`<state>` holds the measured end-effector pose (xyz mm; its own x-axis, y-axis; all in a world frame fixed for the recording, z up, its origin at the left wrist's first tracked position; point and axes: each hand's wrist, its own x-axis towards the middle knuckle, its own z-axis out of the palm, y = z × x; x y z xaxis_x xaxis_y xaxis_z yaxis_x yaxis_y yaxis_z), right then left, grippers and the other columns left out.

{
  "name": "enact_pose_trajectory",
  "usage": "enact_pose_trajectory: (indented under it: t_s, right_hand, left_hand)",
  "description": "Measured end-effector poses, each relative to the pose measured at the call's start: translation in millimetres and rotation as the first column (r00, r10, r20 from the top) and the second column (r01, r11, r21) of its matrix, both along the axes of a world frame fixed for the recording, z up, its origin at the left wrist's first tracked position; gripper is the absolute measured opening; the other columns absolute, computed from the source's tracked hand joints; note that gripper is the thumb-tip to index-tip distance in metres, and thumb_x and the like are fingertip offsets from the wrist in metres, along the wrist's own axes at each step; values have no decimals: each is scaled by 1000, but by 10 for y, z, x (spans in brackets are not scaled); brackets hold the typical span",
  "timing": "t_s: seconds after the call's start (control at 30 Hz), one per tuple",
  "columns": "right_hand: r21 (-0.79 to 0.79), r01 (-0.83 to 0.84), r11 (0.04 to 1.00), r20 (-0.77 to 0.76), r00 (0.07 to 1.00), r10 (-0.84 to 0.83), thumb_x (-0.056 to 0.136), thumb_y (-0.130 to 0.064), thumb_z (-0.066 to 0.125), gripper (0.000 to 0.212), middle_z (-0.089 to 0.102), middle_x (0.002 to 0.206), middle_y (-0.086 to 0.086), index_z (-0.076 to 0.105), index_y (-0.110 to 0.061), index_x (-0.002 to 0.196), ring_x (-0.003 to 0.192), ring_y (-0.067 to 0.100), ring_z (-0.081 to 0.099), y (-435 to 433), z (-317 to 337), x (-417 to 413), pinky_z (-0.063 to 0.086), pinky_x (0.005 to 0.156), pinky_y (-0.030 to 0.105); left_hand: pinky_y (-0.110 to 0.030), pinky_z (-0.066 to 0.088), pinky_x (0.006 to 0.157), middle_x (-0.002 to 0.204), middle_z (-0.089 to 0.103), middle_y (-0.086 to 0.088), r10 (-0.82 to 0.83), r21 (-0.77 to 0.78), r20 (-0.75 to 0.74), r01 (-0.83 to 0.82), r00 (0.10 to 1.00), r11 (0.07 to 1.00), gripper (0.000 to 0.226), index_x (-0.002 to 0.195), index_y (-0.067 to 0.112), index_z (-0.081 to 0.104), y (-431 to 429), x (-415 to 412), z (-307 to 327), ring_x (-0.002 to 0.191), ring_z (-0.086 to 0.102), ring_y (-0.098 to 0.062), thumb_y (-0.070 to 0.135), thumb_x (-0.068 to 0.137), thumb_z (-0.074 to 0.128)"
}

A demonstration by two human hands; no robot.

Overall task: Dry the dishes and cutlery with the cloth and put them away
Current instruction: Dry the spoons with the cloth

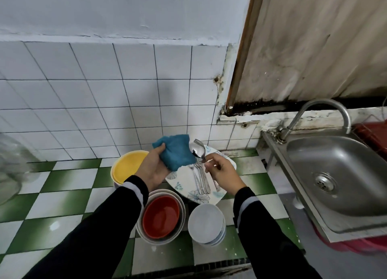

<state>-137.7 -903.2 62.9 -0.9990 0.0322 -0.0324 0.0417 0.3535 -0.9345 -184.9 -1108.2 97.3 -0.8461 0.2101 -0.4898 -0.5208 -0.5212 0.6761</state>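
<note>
Green-and-white checked counter tiles (62,195) are being shown beneath a white tiled wall (104,90). At centre frame, a folded teal cloth (176,153) is being gripped by the left hand (152,167), with fingers and thumb curled round it. A shiny metal spoon (198,151) is being pinched by its handle in the right hand (224,174), and its raised bowl is being held against the cloth's right edge. Just below both hands, more metal cutlery (201,180) is being carried on a white floral plate (184,186). A yellow bowl (127,165) is being partly hidden by the left hand. At lower centre, a red bowl (161,218) is being cradled inside nested white bowls (182,207), just beside an upturned stack of white bowls (206,224). At right of frame, a steel sink (335,174) is being overhung by a curved metal tap (326,109).
</note>
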Motion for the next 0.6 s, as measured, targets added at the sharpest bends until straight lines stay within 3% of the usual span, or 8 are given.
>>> enact_pose_trajectory:
  t_s: [0.1, 0.2, 0.33, 0.4, 0.53, 0.6]
  right_hand:
    - [-103, 75, 992, 29, 997, -72, 98, -10, 59, 11, 54, 74, -1, 59, -20, 93, 64, 8, 50, 111, 81, 42, 41, 57, 18]
    - [-163, 157, 974, -11, 987, -161, 96, -20, 64, 12, 51, 69, -4, 56, -15, 89, 59, 3, 44, 333, 223, 123, 37, 58, 15]
    - [-92, 243, 966, -70, 966, -250, 103, -22, 53, 17, 55, 71, 3, 53, -13, 88, 56, 3, 46, 812, 448, 303, 39, 59, 21]
    - [-35, 276, 960, -106, 955, -278, 104, -21, 50, 15, 58, 78, 8, 55, -12, 93, 61, 8, 50, 1114, 548, 471, 42, 62, 24]
    - [-58, 335, 940, -131, 931, -340, 105, -12, 45, 12, 63, 83, 1, 55, -16, 110, 64, -6, 59, 1756, 801, 937, 49, 66, 13]
    - [9, 389, 921, -194, 904, -380, 104, -16, 48, 10, 69, 89, 2, 57, -21, 105, 74, 4, 63, 2176, 866, 1152, 54, 78, 27]
  left_hand:
    - [-34, 57, 68, 117, 66, -13, -51, -52, -58, 48, 997, 997, 35, 131, 6, 51, 211, 23, 79, 100, 66, -26, 20, 100, 53]
    - [-35, 59, 63, 130, 59, -16, -73, -141, -168, 50, 983, 989, 51, 139, 8, 44, 471, 62, 150, 107, 62, -30, 4, 92, 62]
    - [-46, 56, 85, 129, 59, -13, -179, -310, -297, 83, 938, 947, 50, 136, 14, 45, 968, 192, 298, 113, 60, -32, 1, 91, 63]
    - [-48, 53, 93, 125, 62, -10, -265, -437, -382, 79, 885, 896, 43, 128, 19, 50, 1307, 302, 363, 113, 60, -30, 3, 91, 64]
    - [-49, 52, 96, 109, 65, -5, -414, -610, -525, 11, 744, 792, 30, 116, 24, 55, 2142, 642, 569, 103, 62, -27, 9, 91, 64]
    - [-41, 53, 94, 102, 66, -4, -468, -620, -581, 10, 666, 785, 27, 112, 23, 56, 2614, 839, 649, 96, 64, -24, 11, 89, 65]
